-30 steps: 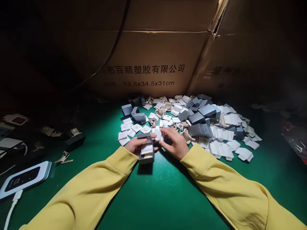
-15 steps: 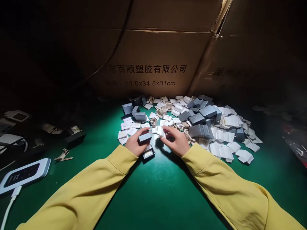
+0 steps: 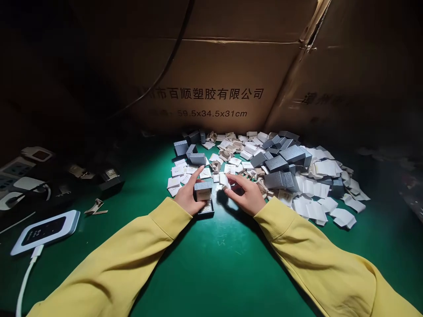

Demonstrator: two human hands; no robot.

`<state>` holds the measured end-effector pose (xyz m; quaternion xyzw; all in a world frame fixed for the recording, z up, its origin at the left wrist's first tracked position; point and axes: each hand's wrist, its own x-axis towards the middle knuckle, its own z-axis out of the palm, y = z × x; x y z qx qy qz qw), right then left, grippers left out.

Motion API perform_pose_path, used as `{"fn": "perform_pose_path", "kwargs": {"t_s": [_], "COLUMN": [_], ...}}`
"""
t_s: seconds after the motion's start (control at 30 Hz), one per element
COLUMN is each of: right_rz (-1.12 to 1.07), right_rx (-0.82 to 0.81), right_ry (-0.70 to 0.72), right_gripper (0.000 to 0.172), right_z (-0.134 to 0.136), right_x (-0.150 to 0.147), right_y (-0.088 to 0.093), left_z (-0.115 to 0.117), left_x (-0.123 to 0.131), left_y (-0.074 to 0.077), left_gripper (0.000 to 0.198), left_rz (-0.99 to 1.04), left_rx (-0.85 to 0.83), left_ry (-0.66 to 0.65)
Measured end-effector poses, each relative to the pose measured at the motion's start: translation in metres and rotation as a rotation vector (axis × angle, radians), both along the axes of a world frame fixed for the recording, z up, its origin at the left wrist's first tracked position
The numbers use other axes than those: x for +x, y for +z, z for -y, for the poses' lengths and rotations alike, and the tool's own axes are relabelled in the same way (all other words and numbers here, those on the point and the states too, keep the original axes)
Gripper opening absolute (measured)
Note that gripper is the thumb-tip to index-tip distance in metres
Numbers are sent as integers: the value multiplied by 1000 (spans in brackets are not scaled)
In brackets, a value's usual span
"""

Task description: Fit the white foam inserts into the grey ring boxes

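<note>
My left hand (image 3: 187, 199) grips a small grey box lid (image 3: 202, 186), its pale inside tilted towards me. Just below that lid, a shallow dark box base (image 3: 206, 213) sits on the table, partly covered by my left thumb. Between the thumb and fingertips of my right hand (image 3: 247, 194) is a small white folded paper piece (image 3: 224, 180). The two hands are a short way apart. Beyond them lie small printed white cards (image 3: 176, 181) and brown folded cardboard bits (image 3: 228, 153).
Grey boxes (image 3: 277, 164) and white folded papers (image 3: 310, 207) are heaped at the right. Large cartons (image 3: 218, 66) stand behind, crossed by a dark cable (image 3: 165, 70). On the left are a white device (image 3: 46, 231) with a cable, a power strip (image 3: 16, 169) and another small box (image 3: 111, 179).
My left hand has tipped the grey lid so its pale inside shows, and the index finger has lifted. My right hand still holds the white piece. The view has shifted slightly left.
</note>
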<state>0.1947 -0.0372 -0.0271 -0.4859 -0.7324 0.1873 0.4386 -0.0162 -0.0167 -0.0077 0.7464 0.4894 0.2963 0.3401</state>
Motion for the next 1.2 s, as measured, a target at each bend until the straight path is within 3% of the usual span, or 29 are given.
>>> {"fn": "perform_pose_path", "kwargs": {"t_s": [0.2,0.4,0.53,0.63,0.8,0.87,0.97,1.07,1.2], "right_rz": [22,33,84,186,349,350,409,512,539], "right_rx": [0,-4,42,150,216,301,392,389,329], "right_ry": [14,8,-3,-135,-212,-195,-50,61,57], "right_gripper": [34,34,34,36,42,36,24,23,27], "right_z": [0,0,0,0,4,8,14,15,15], "right_x": [0,1,2,1,-2,-6,-15,-24,-26], "right_y": [0,0,-2,-6,-9,-5,2,7,8], "left_z": [-1,-9,-8,-7,-9,-8,-5,-2,-3], "left_x": [1,-4,-2,0,0,1,4,7,7], "left_y": [5,-2,-6,-7,-9,-9,-8,-6,-7], "left_gripper": [85,92,79,66,44,42,42,43,44], "left_rz": [-10,117,86,70,82,68,50,18,-13], "left_rx": [-45,-26,0,15,63,68,52,31,8], "left_ry": [18,-43,29,65,12,11,10,-7,8]}}
